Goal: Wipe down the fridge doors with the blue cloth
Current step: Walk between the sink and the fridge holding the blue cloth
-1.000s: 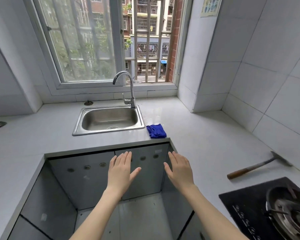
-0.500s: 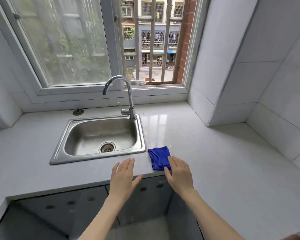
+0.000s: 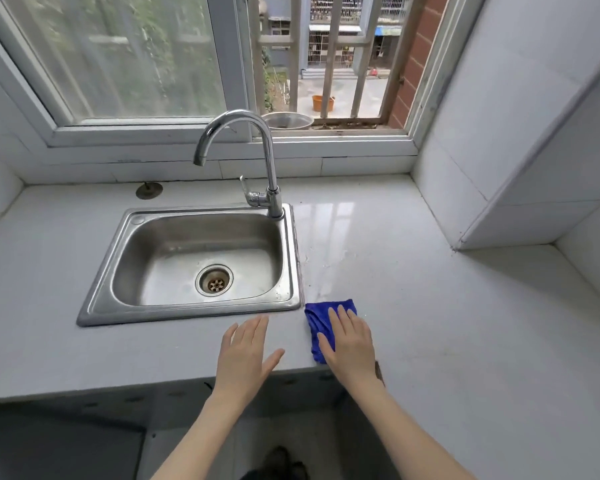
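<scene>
The right hand (image 3: 349, 344) lies flat on the blue cloth (image 3: 317, 315), with fingers straight and not curled around it; half a second ago only its fingertips reached the near edge of the cloth. The left hand (image 3: 246, 355) is released, fingers straight and thumb spread, over the front edge of the countertop (image 3: 447, 323). The cloth rests at lower centre of the frame, just right of the sink (image 3: 191, 311).

Two hands by the sink

The right hand (image 3: 350, 342) lies flat on the blue cloth (image 3: 317, 322). The left hand (image 3: 245, 353) is spread out over the counter (image 3: 430, 323), near the sink (image 3: 191, 311).
</scene>
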